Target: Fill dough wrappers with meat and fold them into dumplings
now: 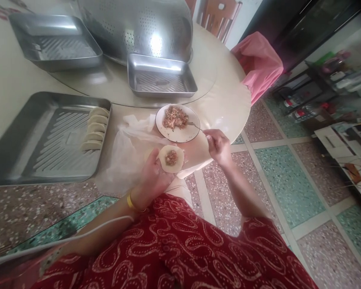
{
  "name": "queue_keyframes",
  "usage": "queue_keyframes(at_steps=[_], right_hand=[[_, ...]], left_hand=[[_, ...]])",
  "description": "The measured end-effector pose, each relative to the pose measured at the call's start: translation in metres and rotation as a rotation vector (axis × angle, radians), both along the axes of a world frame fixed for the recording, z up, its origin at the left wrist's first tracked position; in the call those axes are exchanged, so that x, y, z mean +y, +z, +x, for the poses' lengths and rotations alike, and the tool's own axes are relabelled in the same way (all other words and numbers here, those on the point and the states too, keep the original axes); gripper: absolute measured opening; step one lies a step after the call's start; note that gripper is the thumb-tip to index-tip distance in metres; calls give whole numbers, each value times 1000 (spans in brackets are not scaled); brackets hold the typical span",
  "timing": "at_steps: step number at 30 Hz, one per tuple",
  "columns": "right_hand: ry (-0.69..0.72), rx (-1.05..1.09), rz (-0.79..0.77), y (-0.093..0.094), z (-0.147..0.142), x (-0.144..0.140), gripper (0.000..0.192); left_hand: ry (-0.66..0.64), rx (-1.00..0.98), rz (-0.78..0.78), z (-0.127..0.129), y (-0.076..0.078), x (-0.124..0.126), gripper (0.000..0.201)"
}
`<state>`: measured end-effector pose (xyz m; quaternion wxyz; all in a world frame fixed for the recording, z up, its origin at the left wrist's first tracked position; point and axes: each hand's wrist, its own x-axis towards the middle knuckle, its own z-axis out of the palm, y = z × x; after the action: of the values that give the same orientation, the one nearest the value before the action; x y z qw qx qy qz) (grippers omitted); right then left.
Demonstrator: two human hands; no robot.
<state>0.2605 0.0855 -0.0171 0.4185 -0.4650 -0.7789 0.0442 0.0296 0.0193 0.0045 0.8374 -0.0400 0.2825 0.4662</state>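
Cupping a round dumpling wrapper [179, 161] just off the near edge of the round table [234, 92], the left hand [153, 176] has its thumb at the dough's rim; the other fingers lie mostly hidden beneath, their spacing impossible to tell. Pale tabletop separates the plate [180, 135] from the table's curved right edge, while crumpled translucent plastic [117, 160] takes up the space leftward to the large metal tray [42, 158]. That tray holds five folded dumplings [95, 127] lined along its right wall. The plate carries minced filling [174, 116], with a slim metal utensil [195, 125] touching it, its handle pinched by the right hand's [218, 146] thumb and fingers. Behind stand two smaller metal pans [162, 84] and a perforated colander [132, 24]. The wrapper is pale, smooth and flat, with a speckled, pinkish-brown mound at its middle.
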Motion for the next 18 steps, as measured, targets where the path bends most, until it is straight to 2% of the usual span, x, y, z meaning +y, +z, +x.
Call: queue_keyframes(at_steps=[3,8,15,18], right_hand=[[22,-17,-53,-2,-5,0,14],[102,16,-155,4,-9,-12,15],[175,137,-131,7,-10,-7,11],[155,170,-241,8,-11,-9,15]], left_hand=[[-6,0,-12,0,1,1,40],[13,32,-55,-1,4,2,39],[16,42,-76,-1,6,0,45],[14,41,-84,-2,5,-1,43]])
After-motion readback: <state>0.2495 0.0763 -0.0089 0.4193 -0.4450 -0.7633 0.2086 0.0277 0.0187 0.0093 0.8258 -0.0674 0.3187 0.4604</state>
